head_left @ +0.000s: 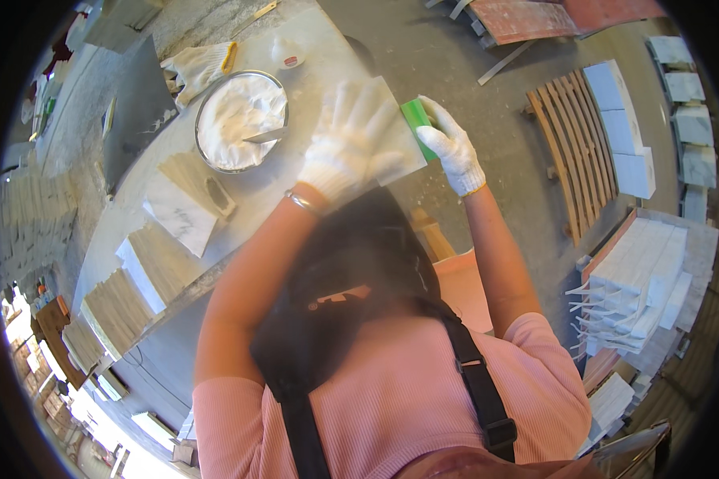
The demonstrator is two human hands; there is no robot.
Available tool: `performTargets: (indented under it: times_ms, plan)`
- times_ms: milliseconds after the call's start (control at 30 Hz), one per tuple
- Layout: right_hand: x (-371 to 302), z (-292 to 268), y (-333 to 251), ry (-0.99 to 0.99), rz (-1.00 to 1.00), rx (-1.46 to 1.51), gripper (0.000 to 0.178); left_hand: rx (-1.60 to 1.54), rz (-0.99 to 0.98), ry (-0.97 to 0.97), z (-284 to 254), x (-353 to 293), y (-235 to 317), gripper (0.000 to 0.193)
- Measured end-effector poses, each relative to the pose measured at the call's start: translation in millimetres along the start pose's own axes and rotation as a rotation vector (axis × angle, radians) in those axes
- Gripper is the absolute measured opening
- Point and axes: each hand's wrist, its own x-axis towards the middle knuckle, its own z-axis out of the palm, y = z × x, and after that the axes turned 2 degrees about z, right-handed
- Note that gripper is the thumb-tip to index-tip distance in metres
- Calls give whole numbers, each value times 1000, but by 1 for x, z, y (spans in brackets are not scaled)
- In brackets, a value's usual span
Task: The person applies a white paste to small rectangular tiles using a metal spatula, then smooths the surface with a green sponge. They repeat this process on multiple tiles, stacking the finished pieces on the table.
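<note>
1. Head view, hands: my left hand (339,140) is spread, fingers fanned and blurred, over a pale slab (405,145); I cannot tell whether it presses down. My right hand (454,156) pinches a green block (415,121) between thumb and fingers, at the slab's right edge.
2. Head view, risks: if my left palm isn't bearing down, a hard push from the block could, I judge, slide or tip the slab. My fingers could slip off the block if its face is slick. A wide leftward sweep might knock the blade (265,136) lying in the bowl (230,170) of white paste (236,108).
3. Head view, edges and room: the slab's right side borders open floor (499,120), leaving my right arm free to swing outward. On my left, the bowl, a loose glove (200,68) and upright tiles (185,219) crowd the table (260,191).
</note>
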Motion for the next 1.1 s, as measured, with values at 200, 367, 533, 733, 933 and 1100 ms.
performTargets:
  times_ms: [200,367,533,733,933,1100]
  plan:
    - [-46,-7,-8,1,-46,19,84,-12,-9,-31,2,-1,-1,79]
    - [-15,17,1,73,-8,124,79,-32,-6,-35,1,1,-1,79]
    - [-36,4,-9,-11,-45,81,78,13,-18,-20,1,0,0,80]
    - [-30,4,-2,82,-186,-219,75,-35,1,-28,4,-1,-2,80]
    - [-8,3,-7,17,-161,-176,73,29,-19,-4,4,-1,0,80]
    - [-57,-2,-16,0,-230,-401,70,-10,-28,-70,4,-1,-3,80]
